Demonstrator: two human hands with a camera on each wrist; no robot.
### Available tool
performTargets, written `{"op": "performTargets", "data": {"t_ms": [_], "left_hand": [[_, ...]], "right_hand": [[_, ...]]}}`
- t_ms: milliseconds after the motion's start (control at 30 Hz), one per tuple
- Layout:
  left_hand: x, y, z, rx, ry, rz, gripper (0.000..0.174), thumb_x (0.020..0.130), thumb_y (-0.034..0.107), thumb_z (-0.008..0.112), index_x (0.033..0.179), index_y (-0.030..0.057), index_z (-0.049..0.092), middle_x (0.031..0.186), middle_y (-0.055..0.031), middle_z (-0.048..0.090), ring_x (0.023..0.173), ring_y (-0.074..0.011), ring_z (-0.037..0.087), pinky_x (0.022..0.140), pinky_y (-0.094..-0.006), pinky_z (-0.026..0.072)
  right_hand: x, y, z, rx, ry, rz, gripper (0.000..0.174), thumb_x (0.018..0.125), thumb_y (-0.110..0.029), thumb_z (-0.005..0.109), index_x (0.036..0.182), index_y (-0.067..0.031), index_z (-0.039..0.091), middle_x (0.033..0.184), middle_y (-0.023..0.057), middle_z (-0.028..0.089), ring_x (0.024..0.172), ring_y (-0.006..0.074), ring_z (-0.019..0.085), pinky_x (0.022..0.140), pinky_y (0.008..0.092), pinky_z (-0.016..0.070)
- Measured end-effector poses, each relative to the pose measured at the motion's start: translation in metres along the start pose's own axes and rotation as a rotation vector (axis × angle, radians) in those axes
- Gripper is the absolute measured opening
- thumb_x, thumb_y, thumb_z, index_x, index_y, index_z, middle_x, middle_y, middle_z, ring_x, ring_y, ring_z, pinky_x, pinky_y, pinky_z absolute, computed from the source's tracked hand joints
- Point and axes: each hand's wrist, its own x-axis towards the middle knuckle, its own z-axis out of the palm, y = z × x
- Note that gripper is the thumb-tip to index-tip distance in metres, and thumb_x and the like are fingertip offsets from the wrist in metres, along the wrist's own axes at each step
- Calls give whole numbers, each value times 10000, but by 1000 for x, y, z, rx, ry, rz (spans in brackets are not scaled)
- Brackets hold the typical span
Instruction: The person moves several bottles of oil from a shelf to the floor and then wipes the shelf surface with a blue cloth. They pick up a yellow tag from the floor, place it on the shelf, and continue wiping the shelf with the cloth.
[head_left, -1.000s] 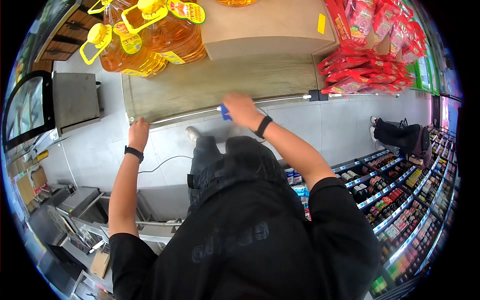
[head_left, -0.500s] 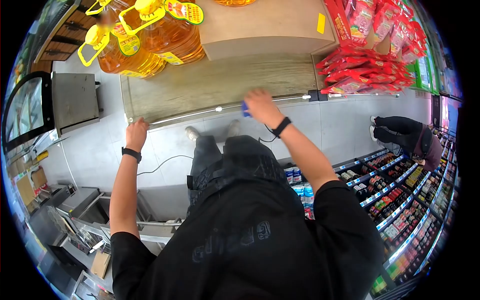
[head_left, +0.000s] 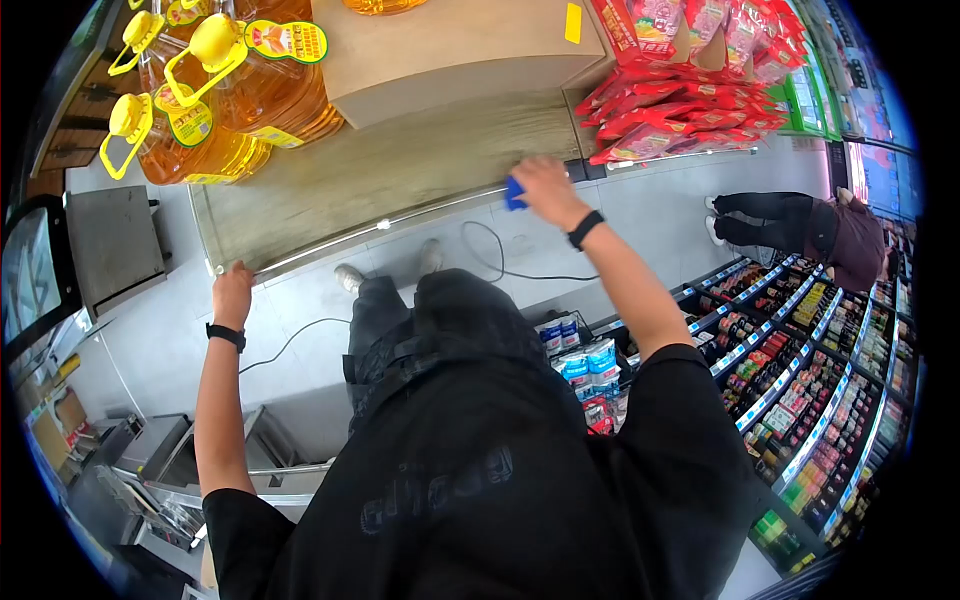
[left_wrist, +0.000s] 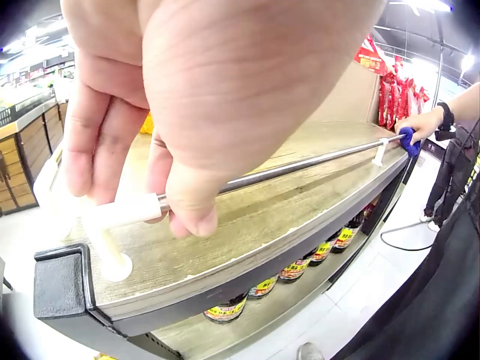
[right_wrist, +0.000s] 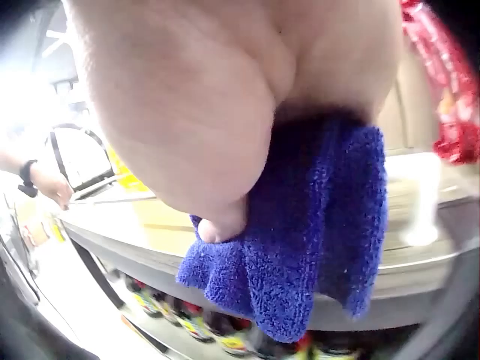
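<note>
My left hand (head_left: 233, 297) is at the left end of a thin metal rail (left_wrist: 300, 166) along the shelf's front edge. In the left wrist view its thumb and fingers pinch the rail beside a white end bracket (left_wrist: 112, 251). Near the rail's right end, my right hand (head_left: 550, 190) grips a blue cloth (right_wrist: 285, 277) against the rail. The cloth's folds hang over the front edge in the right wrist view, and the palm hides its upper part. Below the rail lies the wood-grain shelf board (head_left: 400, 160).
Yellow-capped oil bottles (head_left: 200, 140) stand at the shelf's left, a cardboard box (head_left: 450, 70) behind, red packets (head_left: 680, 115) at right. Dark bottles (left_wrist: 294, 271) line a lower level. A cable (head_left: 540, 276) lies on the floor. Another person (head_left: 840, 240) stands by stocked racks (head_left: 800, 370).
My right hand has slid the blue cloth rightward along the rail, past the middle bracket to near the right end. My left hand stays at the left end. The head view has shifted.
</note>
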Motion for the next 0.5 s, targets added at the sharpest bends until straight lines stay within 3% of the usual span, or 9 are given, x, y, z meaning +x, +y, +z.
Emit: {"op": "performTargets", "data": {"t_ms": [100,133,233,400,500], "left_hand": [[0,1,-2,-10,-22,-16,120,851,152,618,769,88,677,920,-93,639,729,-285,673,630,-386,551],[-2,0,-2,-4,-15,-24,121,850,150,618,766,86,677,917,-97,639,731,-288,673,633,-389,551],[1,2,1,3,1,-29,126,847,142,616,755,79,675,911,-107,639,738,-297,673,642,-398,551],[2,3,-5,16,-70,-41,135,845,130,601,750,79,683,915,-110,642,741,-305,672,655,-406,550],[4,2,-3,32,-101,-43,133,839,135,603,748,93,690,915,-107,640,746,-308,668,664,-402,546]], "right_hand": [[-9,24,-8,58,-55,8,399,701,-178,783,1065,-128,626,1069,44,599,1065,275,540,931,501,398],[-6,20,-6,19,-49,6,336,716,-177,747,1023,-111,630,1058,58,610,1050,281,552,924,496,398],[6,-19,9,-103,-61,-2,360,711,-190,756,1031,-93,623,1058,77,605,1062,278,540,902,446,422],[60,-126,35,28,1,-189,207,777,-152,624,978,-104,614,990,66,608,1009,247,561,855,429,445],[57,-130,43,99,111,-224,174,785,-166,609,953,-121,614,992,52,599,999,245,556,868,437,432]]}}
